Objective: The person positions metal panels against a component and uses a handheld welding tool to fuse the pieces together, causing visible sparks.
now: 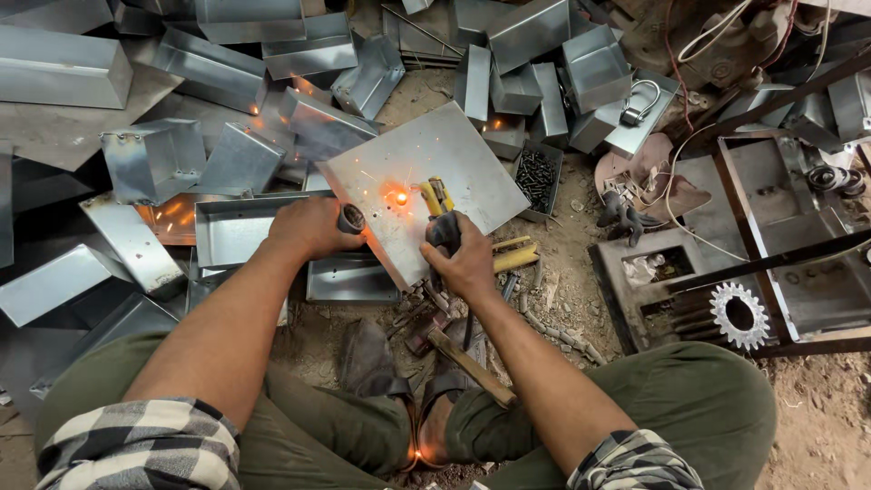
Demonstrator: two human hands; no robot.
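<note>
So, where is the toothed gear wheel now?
In the head view, the gear wheel lies at the right, on the dark metal frame, beyond the person's right knee.

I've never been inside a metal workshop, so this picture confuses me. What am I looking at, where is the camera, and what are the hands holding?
The camera sits on the person's head and looks down, so you see their own arms and crossed legs on a dirt floor. The right hand grips a yellow-jawed clamp tool whose tip meets a flat square metal sheet; a bright orange spark glows there. The left hand steadies the sheet's edge and holds a small dark cylinder. Folded sheet-metal boxes lie piled around. A wooden-handled hammer lies by the feet, and a toothed gear sits to the right.
</note>
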